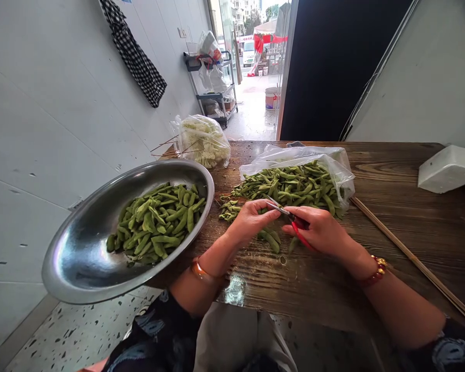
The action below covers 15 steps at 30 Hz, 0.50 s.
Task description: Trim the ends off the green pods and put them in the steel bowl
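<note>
My left hand [251, 221] pinches a green soybean pod [270, 239] over the wooden table [391, 217]. My right hand [322, 230] grips red-handled scissors [292, 221], whose blades point left toward the pod at my left fingertips. Behind both hands lies a heap of pods [290, 187] spilling out of a clear plastic bag [333, 165]. A big steel bowl [81, 258] with several pods in it hangs over the table's left edge, beside my left forearm.
A bag of pale vegetables [204, 140] sits at the far left corner. Long bamboo skewers [411, 256] lie along the right. A white box [447, 168] rests at far right. A rack [213, 88] and doorway stand beyond.
</note>
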Each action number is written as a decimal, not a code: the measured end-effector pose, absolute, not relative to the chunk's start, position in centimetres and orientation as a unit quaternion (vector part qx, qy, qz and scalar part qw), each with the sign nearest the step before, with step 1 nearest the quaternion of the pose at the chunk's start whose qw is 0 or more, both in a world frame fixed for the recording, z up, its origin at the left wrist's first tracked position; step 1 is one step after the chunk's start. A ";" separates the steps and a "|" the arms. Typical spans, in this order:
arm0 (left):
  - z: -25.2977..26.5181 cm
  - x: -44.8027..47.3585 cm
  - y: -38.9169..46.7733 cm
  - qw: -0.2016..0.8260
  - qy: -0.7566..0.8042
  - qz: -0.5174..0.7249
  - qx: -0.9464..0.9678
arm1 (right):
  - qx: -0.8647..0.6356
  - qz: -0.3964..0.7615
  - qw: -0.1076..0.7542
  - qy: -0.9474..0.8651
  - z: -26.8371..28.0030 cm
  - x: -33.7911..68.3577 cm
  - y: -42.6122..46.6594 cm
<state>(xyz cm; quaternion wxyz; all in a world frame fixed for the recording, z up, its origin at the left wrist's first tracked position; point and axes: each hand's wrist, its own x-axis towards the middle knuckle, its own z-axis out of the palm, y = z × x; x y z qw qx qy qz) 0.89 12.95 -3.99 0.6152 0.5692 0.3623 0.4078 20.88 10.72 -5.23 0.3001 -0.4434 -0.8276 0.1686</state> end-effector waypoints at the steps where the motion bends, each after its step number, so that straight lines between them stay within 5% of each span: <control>1: -4.0 0.9 12.9 0.625 0.365 0.404 0.559 | -0.440 0.168 0.299 -0.830 -5.3 20.9 10.7; 15: -4.1 0.6 13.3 0.672 0.368 0.412 0.494 | -0.462 0.165 0.324 -0.809 -6.0 21.0 11.3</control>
